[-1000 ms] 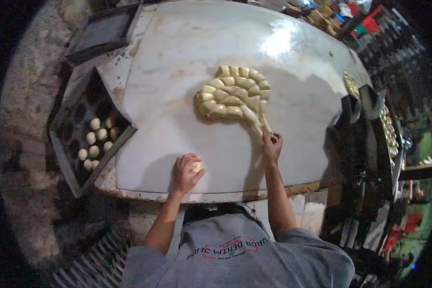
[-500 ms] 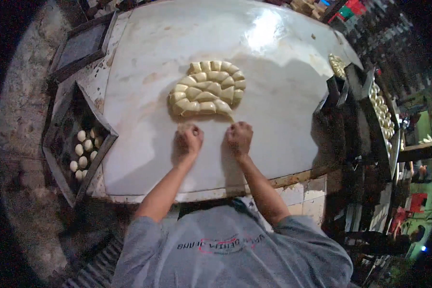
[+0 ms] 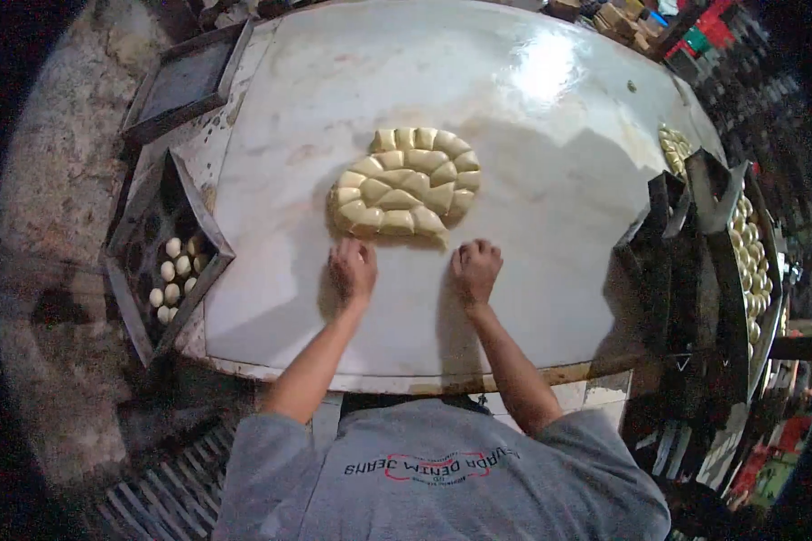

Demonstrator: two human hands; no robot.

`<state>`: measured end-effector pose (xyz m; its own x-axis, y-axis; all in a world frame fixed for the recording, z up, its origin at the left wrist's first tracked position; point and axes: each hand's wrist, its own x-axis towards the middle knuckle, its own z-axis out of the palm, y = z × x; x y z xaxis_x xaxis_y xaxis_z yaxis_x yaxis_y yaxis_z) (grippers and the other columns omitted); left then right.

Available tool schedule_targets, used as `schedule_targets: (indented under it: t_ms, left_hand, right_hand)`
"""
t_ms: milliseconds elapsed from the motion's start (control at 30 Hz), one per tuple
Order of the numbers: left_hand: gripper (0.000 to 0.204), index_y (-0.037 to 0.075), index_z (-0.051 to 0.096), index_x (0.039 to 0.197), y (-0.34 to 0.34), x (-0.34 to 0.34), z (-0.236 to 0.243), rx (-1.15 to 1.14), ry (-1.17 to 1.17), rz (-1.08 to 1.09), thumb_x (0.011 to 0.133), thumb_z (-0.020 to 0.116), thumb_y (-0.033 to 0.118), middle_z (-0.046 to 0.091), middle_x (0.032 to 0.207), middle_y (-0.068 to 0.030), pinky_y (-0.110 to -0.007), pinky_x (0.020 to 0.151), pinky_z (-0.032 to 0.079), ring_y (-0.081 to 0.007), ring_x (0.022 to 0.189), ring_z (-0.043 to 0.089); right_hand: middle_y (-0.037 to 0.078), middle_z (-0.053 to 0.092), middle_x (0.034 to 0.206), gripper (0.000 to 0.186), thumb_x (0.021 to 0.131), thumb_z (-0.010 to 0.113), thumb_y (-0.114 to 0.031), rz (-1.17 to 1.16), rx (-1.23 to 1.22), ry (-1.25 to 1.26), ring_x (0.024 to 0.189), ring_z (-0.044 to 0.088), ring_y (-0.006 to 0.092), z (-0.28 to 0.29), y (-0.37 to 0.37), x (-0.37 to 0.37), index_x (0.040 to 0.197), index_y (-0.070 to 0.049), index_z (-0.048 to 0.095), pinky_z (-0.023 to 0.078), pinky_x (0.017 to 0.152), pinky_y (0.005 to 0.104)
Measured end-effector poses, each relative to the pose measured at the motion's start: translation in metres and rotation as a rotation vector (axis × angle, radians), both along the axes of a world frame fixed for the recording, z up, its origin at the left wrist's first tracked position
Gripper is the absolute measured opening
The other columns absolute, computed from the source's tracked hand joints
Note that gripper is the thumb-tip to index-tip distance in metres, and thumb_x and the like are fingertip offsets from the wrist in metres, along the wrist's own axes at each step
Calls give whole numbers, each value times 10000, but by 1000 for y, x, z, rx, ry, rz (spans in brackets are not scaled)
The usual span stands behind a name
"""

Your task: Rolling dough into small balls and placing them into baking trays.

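Note:
On the pale tabletop [image 3: 550, 298] lies a spiral of glossy, cream-coloured dough pieces [image 3: 406, 185], packed side by side, with a thin tail at its lower right end. Just below its lower left edge is my left hand [image 3: 353, 270], fingers curled in. My right hand [image 3: 476, 270] is to the right of the tail, slightly apart from it, also with bent fingers. Whether a small bit of dough sits inside either hand is hidden by the fingers.
At the left edge, a dark tray [image 3: 188, 305] holds several round dough balls [image 3: 182, 266]; another shallow tray [image 3: 182, 79] lies beyond it. Dark trays stand at the right, one with rows of dough pieces [image 3: 751, 257]. A small dough cluster [image 3: 675, 149] lies near the far right edge.
The view has shifted, so the table and trays appear farther right. My right hand has moved away from the dough's tail, and my left hand is closer to the spiral's lower edge.

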<state>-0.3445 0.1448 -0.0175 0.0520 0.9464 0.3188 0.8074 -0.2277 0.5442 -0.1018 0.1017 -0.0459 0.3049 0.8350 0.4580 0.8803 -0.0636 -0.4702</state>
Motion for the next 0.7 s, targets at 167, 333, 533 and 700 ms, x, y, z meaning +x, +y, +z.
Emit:
schedule_targets:
  t_ms: [167, 333, 533, 700]
  left_hand:
    - [133, 65, 601, 818, -54, -85, 41, -167, 292, -82, 749, 657, 163, 558, 920, -112, -471, 755, 463, -331, 872, 539]
    - [82, 65, 580, 766, 30, -103, 44, 218, 16, 391, 721, 632, 110, 565, 785, -143, -460, 679, 428, -334, 802, 546]
    - [80, 71, 584, 679, -21, -109, 37, -57, 23, 59, 706, 650, 107, 574, 789, -140, -441, 703, 450, -318, 809, 553]
    - [129, 57, 558, 767, -5, -178, 31, 216, -35, 304, 676, 647, 44, 524, 834, -132, -482, 751, 403, -363, 832, 489]
  right_hand:
    - [129, 581, 916, 182, 702, 669, -75, 213, -52, -47, 899, 533, 322, 22, -99, 39, 869, -46, 604, 412, 842, 453]
    - [140, 601, 915, 183, 775, 611, -214, -162, -97, -207, 946, 530, 321, 21, -22, 105, 876, -62, 604, 379, 868, 460]
    - [118, 608, 1039, 196, 784, 642, -101, 128, 48, -2, 1015, 529, 290, 15, -51, 26, 966, -32, 623, 384, 929, 434]
    - [192, 618, 947, 242, 866, 559, -220, -275, -140, -382, 903, 548, 324, 37, -57, 80, 968, -7, 609, 411, 845, 465]
